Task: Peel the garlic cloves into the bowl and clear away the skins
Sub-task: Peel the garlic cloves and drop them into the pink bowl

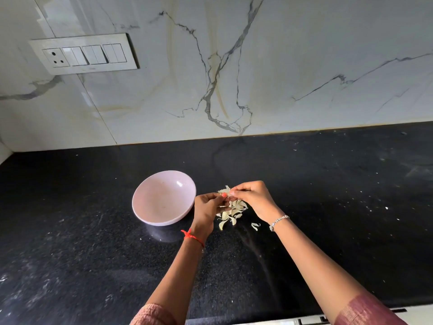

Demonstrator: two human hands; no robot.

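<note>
Garlic work sits mid-counter: our left hand [208, 206] and right hand [252, 200] meet fingertip to fingertip above the pile [235, 212] of pale garlic pieces. Both pinch one clove [224, 190], with papery skin fanning off its top. The bowl [161, 200] stands just beside the left hand, on its left, and looks bare inside. We judge the main risk to be a slip. If the skin tears free suddenly, the clove may drop into the pile, where we cannot tell peeled from unpeeled. Skins are light, so a brisk sweep could scatter them; one stray skin [255, 226] lies apart, toward the front edge. Open counter [93, 254] lies on every side, its back and front edges well apart from our hands.
</note>
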